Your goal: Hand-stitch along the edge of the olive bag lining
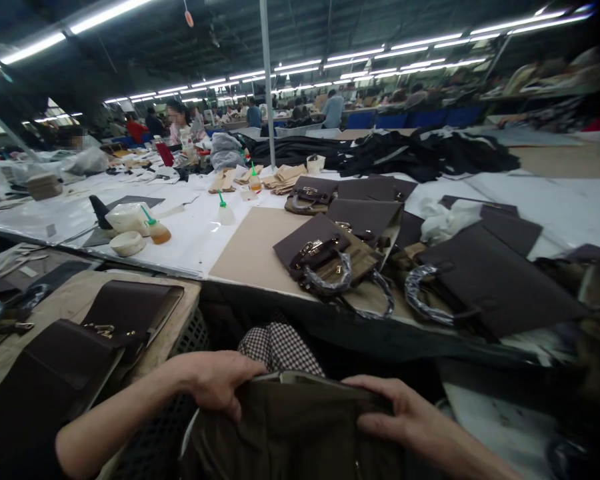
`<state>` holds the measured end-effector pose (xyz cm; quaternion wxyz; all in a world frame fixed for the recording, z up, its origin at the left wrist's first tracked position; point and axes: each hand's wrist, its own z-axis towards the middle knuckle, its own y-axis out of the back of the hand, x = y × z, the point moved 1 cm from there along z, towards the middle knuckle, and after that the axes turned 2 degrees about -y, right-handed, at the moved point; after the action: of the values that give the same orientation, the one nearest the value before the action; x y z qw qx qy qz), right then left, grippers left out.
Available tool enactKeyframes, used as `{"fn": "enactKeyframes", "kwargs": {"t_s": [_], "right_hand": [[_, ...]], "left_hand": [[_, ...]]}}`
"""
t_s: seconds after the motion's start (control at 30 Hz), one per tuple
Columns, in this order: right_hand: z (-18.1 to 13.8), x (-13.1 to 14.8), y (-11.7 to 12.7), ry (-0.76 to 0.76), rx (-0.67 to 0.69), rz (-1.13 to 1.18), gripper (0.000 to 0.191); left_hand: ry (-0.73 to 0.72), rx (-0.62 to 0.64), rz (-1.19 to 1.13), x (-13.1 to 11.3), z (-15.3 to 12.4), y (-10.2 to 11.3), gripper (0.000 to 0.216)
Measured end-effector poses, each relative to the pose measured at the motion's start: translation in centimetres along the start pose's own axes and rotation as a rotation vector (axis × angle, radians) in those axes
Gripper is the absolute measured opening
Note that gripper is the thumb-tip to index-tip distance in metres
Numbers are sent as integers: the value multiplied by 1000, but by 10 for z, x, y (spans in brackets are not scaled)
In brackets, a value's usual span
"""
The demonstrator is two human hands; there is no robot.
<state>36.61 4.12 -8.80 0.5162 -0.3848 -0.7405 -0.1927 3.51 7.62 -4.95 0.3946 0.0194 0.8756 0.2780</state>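
Note:
A dark olive-brown bag piece (305,427), which looks like a fabric bag lining, is held over my lap at the bottom of the head view. My left hand (220,380) grips its upper left edge, thumb on the near side and fingers behind. At the upper right edge, my right hand (390,407) pinches the piece between thumb and fingers. A pale strip shows along the top edge between the hands. The lower part of the piece runs out of the frame.
Dark brown handbags (320,257) with plastic-wrapped handles lie on the white table (180,257) ahead. More brown bag parts (130,310) rest on a side bench at left. Glue bottles (157,230) with green nozzles stand behind. A plastic crate (155,427) sits below the bench.

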Motion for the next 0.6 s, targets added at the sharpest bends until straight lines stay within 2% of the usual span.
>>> {"fn": "enactKeyframes", "kwargs": {"t_s": [0.07, 0.13, 0.3, 0.37, 0.5, 0.6], "right_hand": [[4, -9, -4, 20, -10, 36, 45], [6, -12, -5, 26, -14, 34, 45], [2, -7, -3, 35, -47, -96, 45], [0, -6, -2, 32, -69, -151, 43], [-3, -5, -5, -2, -115, -201, 39], [-4, -4, -10, -14, -105, -99, 37]], "left_hand": [[-74, -111, 41, -9, 7, -4, 86], [-126, -160, -22, -19, 13, -6, 89], [-55, -215, -52, -32, 26, -4, 29], [-54, -244, -55, -32, 31, -4, 14], [-53, -277, -78, -28, 39, -5, 11], [-47, -283, -46, -28, 41, -6, 12]]}}
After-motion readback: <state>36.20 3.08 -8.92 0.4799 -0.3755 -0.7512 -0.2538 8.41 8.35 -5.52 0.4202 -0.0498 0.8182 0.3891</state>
